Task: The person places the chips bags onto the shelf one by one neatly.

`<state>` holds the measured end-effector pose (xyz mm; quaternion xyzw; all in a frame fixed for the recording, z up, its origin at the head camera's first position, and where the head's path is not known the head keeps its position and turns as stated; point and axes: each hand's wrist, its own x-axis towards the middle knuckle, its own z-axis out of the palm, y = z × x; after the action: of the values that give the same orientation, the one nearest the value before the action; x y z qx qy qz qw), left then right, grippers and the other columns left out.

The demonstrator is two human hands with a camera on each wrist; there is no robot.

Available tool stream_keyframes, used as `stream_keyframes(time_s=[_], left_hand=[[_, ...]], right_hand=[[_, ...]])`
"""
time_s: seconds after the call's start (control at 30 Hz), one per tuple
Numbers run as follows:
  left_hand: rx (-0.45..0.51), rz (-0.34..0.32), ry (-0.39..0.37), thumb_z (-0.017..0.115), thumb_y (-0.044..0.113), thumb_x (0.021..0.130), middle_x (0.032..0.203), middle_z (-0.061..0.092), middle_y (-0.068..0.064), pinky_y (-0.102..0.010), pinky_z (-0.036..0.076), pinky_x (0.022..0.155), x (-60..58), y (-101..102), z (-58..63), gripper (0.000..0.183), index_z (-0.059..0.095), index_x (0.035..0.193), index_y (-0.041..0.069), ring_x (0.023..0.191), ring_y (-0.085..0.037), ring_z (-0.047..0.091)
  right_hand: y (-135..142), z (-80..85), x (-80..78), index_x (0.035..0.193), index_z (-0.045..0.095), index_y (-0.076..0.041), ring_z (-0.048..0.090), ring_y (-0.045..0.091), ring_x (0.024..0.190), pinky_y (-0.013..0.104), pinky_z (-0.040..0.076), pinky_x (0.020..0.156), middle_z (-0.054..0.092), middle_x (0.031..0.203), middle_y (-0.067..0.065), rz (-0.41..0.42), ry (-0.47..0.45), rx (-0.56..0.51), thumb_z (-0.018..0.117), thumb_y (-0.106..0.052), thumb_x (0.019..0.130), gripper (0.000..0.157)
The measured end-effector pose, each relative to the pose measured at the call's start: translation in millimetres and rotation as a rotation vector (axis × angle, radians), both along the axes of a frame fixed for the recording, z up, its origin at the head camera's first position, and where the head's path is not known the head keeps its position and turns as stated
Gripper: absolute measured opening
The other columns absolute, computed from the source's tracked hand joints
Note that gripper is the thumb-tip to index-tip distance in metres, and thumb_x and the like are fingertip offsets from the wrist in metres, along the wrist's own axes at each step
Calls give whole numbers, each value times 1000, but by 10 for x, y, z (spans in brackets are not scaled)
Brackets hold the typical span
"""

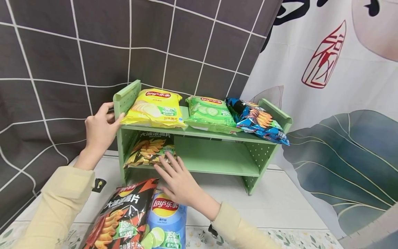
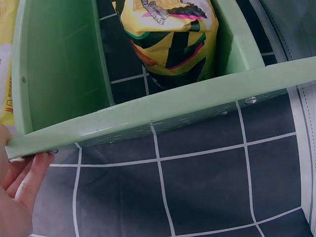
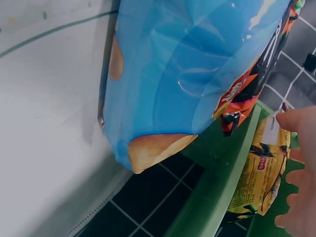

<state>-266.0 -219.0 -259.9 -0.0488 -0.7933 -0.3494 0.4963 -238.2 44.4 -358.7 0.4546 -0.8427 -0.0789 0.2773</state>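
Note:
My left hand (image 1: 101, 128) grips the left side panel of a green two-tier shelf (image 1: 214, 157), thumb on the front edge and fingers behind it. In the left wrist view, fingertips (image 2: 37, 170) press under the panel's edge. A black-and-gold bag of wavy chips (image 1: 150, 147) stands at the left of the lower tier. My right hand (image 1: 183, 185) reaches up to that bag, fingers spread and fairly straight, fingertips at its lower right corner. The right wrist view shows the bag's yellow side (image 3: 259, 182) beside the fingers.
On the top tier sit a yellow chip bag (image 1: 155, 109), a green one (image 1: 211, 114) and a dark blue one (image 1: 258, 119). In front of the shelf lie a black-and-red chip bag (image 1: 121, 214) and a light blue lime one (image 1: 164, 221). A dark gridded cloth (image 1: 102, 62) hangs behind.

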Motion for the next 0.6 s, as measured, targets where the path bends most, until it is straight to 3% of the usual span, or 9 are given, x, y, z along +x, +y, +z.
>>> stream_keyframes(time_s=[0.17, 0.6], left_hand=[[5, -7, 2, 69, 9, 87, 99, 68, -27, -50, 45, 77, 13, 4, 13, 35, 59, 117, -5, 89, -44, 67], [-2, 5, 12, 69, 9, 87, 99, 69, -27, -49, 45, 77, 14, 7, 7, 34, 59, 116, -5, 87, -44, 68]], right_hand=[[55, -15, 65, 149, 34, -13, 15, 34, 149, 51, 19, 116, 22, 160, 13, 6, 8, -23, 58, -41, 91, 69], [225, -54, 308, 147, 38, -14, 20, 34, 148, 51, 27, 113, 36, 155, 10, 43, -11, -15, 56, -42, 92, 64]])
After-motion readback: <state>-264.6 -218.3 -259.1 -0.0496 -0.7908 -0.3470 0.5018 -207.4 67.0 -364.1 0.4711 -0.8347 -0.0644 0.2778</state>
